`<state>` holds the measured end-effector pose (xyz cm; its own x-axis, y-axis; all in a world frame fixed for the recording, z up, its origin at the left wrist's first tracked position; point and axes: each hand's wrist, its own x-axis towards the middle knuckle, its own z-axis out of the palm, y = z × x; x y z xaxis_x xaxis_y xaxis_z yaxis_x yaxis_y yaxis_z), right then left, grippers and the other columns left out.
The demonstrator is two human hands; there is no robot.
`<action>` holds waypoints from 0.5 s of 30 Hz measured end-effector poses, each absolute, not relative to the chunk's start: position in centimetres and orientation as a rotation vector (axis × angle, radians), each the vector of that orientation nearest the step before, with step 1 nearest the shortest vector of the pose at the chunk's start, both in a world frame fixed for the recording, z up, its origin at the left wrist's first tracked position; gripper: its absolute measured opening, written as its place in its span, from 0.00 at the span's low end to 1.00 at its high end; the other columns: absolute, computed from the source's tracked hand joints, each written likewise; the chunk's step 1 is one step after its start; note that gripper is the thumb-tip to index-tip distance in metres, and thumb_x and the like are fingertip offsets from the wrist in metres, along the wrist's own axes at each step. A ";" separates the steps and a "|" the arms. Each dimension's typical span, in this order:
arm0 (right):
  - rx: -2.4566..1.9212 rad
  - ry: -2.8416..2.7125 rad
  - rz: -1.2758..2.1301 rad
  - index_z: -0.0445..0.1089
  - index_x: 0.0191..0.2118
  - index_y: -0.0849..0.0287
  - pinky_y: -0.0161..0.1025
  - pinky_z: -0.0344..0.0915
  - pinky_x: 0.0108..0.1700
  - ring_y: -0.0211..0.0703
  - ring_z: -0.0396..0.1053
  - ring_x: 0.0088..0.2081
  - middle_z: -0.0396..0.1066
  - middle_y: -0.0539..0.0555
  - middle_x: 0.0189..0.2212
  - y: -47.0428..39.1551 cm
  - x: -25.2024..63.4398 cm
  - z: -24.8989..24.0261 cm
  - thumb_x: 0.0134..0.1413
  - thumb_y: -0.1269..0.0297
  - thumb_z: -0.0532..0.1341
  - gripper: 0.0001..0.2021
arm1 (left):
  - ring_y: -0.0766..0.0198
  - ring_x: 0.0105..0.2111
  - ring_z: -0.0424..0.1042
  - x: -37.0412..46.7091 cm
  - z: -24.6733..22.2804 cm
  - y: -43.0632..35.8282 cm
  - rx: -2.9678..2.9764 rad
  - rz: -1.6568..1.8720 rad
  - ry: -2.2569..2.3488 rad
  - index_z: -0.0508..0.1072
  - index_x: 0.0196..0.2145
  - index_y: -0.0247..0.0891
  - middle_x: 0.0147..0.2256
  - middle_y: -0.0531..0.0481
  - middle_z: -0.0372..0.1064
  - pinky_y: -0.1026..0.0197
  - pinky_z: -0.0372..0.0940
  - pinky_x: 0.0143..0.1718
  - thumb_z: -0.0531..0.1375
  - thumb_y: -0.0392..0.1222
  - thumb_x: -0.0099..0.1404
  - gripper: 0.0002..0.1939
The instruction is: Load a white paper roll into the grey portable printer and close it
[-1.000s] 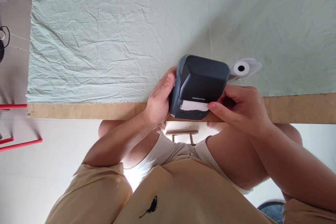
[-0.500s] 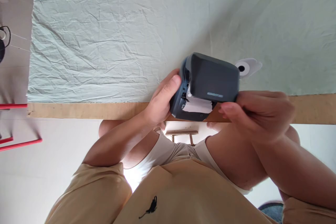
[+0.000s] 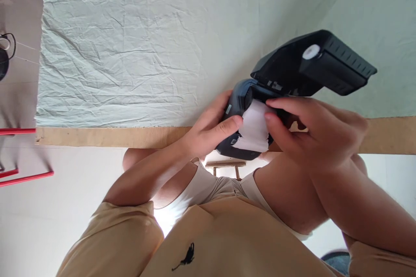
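Observation:
A small dark portable printer is held over the table's front edge, its lid swung up and tilted to the right. A white paper roll lies in its bay, the torn paper end hanging over the front. My left hand grips the printer's left side, thumb on top near the paper. At the roll's right side, my right hand has its thumb and index finger closed against the paper; its other fingers are partly hidden. A white round piece shows on the lid's inner side.
A wrinkled pale green cloth covers the table, with a bare wooden edge in front. Red metal bars and a black cable are off to the left. Below are my legs and a wooden stool rung.
The printer's lid has gone from nearly closed to wide open, uncovering the paper roll. My right hand has moved from the lid's edge to the paper. The lid now hides the item on the cloth.

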<state>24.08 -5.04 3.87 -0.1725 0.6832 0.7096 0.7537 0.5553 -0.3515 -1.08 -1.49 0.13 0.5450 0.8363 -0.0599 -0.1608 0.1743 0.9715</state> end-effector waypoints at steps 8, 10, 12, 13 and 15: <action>-1.315 -2.118 0.101 0.87 0.61 0.48 0.42 0.64 0.29 0.39 0.76 0.26 0.89 0.45 0.35 -4.9 25.4 4.4 0.80 0.62 0.72 0.11 | 0.37 0.68 0.84 -1.6 -0.4 -1.1 1.269 0.808 0.646 0.85 0.71 0.45 0.67 0.40 0.87 0.41 0.78 0.70 0.75 0.77 0.78 0.40; -1.337 -2.121 0.224 0.88 0.61 0.46 0.41 0.67 0.30 0.40 0.77 0.26 0.90 0.46 0.38 -4.9 25.6 4.9 0.78 0.62 0.74 0.12 | 0.36 0.68 0.84 -1.5 -0.1 -1.2 1.252 0.798 0.674 0.85 0.70 0.45 0.67 0.41 0.88 0.41 0.78 0.70 0.76 0.78 0.77 0.41; -1.356 -2.045 0.335 0.88 0.59 0.44 0.41 0.70 0.31 0.39 0.77 0.26 0.90 0.46 0.39 -5.1 25.6 5.2 0.74 0.65 0.75 0.13 | 0.35 0.69 0.85 -1.4 0.0 -1.3 1.205 0.796 0.676 0.85 0.69 0.46 0.66 0.40 0.88 0.41 0.80 0.69 0.76 0.80 0.75 0.42; -1.343 -2.001 0.381 0.88 0.59 0.43 0.40 0.71 0.30 0.39 0.76 0.25 0.89 0.46 0.38 -5.3 25.8 5.4 0.74 0.64 0.76 0.13 | 0.35 0.68 0.85 -1.2 0.0 -1.3 1.177 0.798 0.673 0.85 0.68 0.46 0.66 0.41 0.89 0.41 0.81 0.68 0.76 0.80 0.74 0.42; -1.297 -1.878 0.494 0.88 0.58 0.42 0.42 0.74 0.30 0.41 0.77 0.26 0.87 0.47 0.35 -5.4 26.5 5.4 0.76 0.53 0.78 0.11 | 0.36 0.68 0.87 -0.9 -0.1 -1.4 1.121 0.825 0.686 0.85 0.67 0.46 0.65 0.41 0.90 0.42 0.83 0.67 0.77 0.78 0.74 0.40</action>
<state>26.53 -5.42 5.36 -0.1704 0.9084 0.3819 0.6030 0.4026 -0.6887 -0.91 -1.38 -0.10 0.5311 0.8448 -0.0653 -0.2183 0.2109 0.9528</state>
